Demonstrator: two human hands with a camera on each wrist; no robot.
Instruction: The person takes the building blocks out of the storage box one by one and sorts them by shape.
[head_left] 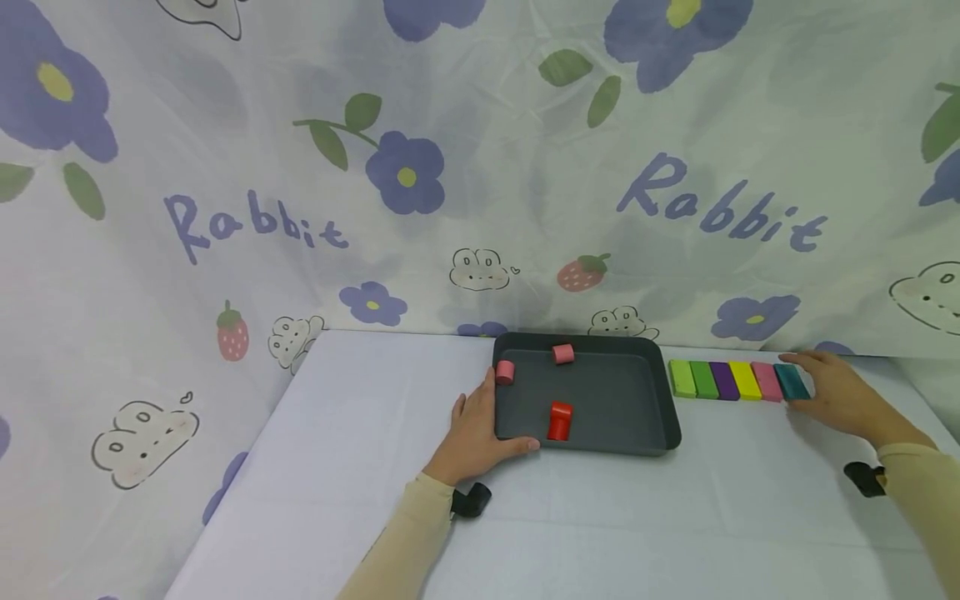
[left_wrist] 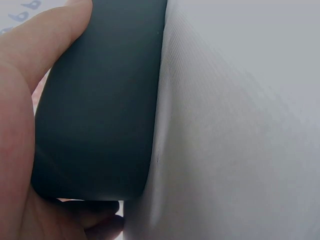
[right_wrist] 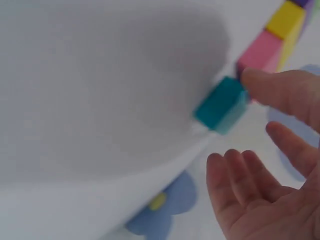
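Observation:
A dark grey tray lies on the table. My left hand spans its front left corner, fingers extended along the left side and thumb along the front. The left wrist view shows that thumb against the tray's wall. To the right, my right hand is at the end of a row of coloured blocks, its thumb and a finger on either side of the teal block. In the right wrist view the thumb tip is right at the teal block, with the other fingers spread apart.
Inside the tray are two pink cylinders and red pieces. Left of the teal block are the pink, yellow, purple and two green blocks. A patterned cloth hangs behind the white table.

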